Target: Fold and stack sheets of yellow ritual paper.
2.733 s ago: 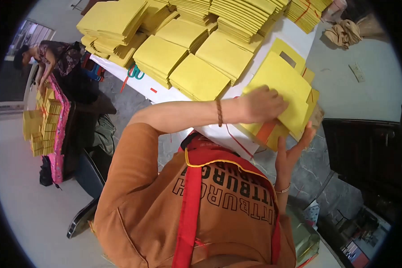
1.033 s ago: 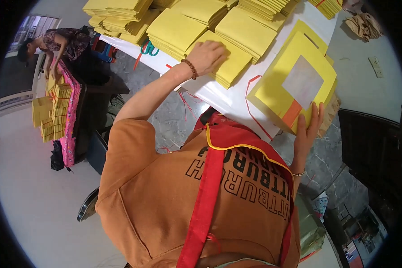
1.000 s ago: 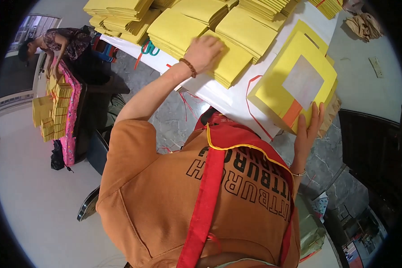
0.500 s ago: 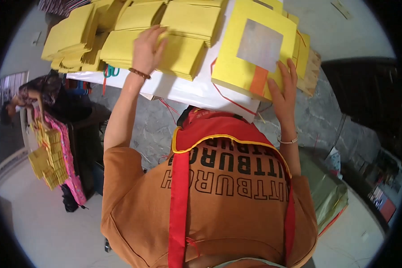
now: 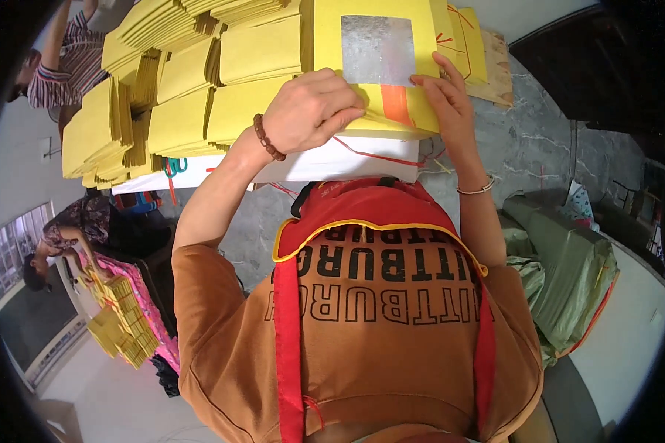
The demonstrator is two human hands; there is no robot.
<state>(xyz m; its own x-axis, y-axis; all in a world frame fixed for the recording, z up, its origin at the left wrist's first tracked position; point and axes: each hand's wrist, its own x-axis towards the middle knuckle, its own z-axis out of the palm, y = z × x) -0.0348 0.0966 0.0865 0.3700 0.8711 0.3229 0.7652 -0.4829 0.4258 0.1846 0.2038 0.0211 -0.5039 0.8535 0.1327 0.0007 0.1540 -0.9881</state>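
Observation:
On the white-covered table lies a thick stack of yellow paper (image 5: 325,37), its top bearing a silver square (image 5: 377,50) and an orange strip (image 5: 397,104). My left hand (image 5: 314,111) is at the stack's near-left part, fingers curled and thumb pressed against the paper's near edge. What its fingertips hold is partly hidden, but it looks like the edge of the yellow paper. My right hand (image 5: 451,107) rests at the right edge of the stack, fingers extended and apart, one fingertip by the silver square's lower corner.
Folded yellow paper bundles (image 5: 181,125) fill the table's left side. Teal-handled scissors (image 5: 174,167) and a red string (image 5: 377,153) lie near the front edge. A red-tied yellow bundle (image 5: 465,44) is at the right. Two other people (image 5: 81,229) are at the left.
My left hand has moved right from the folded bundles to the silver-square stack, and its fingers have curled. The right hand stays at the stack's right edge. The view has shifted.

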